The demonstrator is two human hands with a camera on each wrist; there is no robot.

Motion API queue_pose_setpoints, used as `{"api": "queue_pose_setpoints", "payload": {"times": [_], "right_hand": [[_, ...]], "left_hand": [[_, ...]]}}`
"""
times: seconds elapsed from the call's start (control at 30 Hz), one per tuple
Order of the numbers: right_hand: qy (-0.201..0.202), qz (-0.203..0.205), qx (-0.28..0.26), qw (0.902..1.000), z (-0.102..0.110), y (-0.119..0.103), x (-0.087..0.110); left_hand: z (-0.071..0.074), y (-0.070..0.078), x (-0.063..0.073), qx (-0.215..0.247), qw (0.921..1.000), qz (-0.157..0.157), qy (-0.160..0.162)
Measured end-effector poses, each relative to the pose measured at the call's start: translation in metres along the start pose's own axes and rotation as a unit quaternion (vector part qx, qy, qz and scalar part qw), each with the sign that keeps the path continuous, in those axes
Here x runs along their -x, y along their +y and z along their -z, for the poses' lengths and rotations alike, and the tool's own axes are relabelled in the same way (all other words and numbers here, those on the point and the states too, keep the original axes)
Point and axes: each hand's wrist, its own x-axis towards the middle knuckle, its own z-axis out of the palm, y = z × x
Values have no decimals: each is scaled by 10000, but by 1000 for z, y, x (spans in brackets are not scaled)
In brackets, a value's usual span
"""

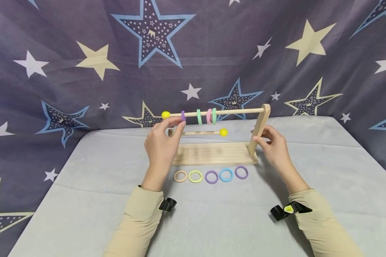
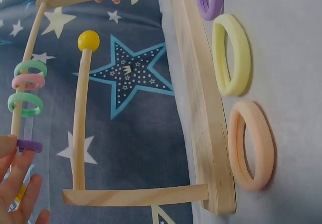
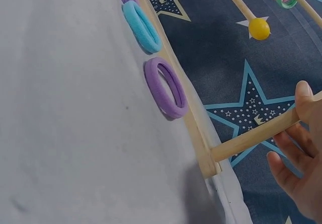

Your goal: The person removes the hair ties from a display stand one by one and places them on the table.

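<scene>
My left hand [image 1: 162,144] pinches a purple hair tie [image 1: 183,115] that hangs around the upper rod [image 1: 238,111] of a wooden rack, close to the rod's yellow ball end [image 1: 166,114]. Further right on this rod hang a green hair tie [image 1: 199,116], a pink one [image 1: 209,116] and another green one [image 1: 214,116]. My right hand [image 1: 274,148] grips the rack's right upright [image 1: 260,128] between thumb and fingers. A lower rod [image 1: 199,133] with a yellow ball tip [image 1: 223,132] carries no ties. The left hand partly hides the short left upright [image 2: 136,196].
In front of the rack's base [image 1: 215,153], a row of hair ties lies on the grey cloth: peach [image 1: 180,176], yellow [image 1: 195,176], purple [image 1: 211,177], blue [image 1: 226,175] and a second purple [image 1: 241,172]. A star-patterned curtain [image 1: 193,71] hangs behind.
</scene>
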Motion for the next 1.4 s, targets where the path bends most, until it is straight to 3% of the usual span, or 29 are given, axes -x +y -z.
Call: {"api": "queue_pose_setpoints", "payload": {"times": [0.73, 1.4], "right_hand": [[-28, -60, 99, 9999, 1, -3, 1], [1, -86, 149, 9999, 0, -2, 0]], "left_hand": [[11, -4, 4, -19, 9982, 535, 253], [15, -14, 1, -53, 9977, 419, 538]]}}
